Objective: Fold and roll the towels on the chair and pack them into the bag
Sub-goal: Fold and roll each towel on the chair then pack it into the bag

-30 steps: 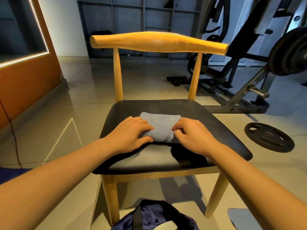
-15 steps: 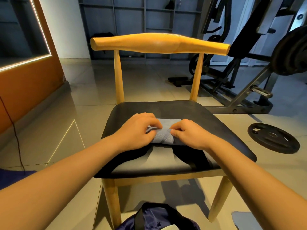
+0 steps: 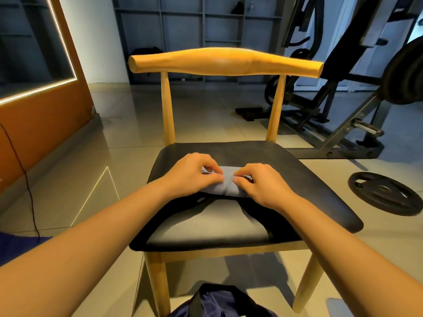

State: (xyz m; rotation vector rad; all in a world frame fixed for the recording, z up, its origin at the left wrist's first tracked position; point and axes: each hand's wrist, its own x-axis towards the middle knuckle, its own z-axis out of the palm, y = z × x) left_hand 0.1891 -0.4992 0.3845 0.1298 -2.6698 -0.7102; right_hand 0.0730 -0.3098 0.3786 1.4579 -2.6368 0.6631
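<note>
The grey towel roll [image 3: 225,185] lies mid-seat on the chair [image 3: 240,152]. The left hand [image 3: 192,176] and the right hand [image 3: 258,187] grip its ends with curled fingers. Bare seat remains toward every edge. The bag [image 3: 219,302] sits on the floor below the front edge.

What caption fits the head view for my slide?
Left hand and right hand grip a rolled grey towel on the chair seat, bag on the floor below.
</note>
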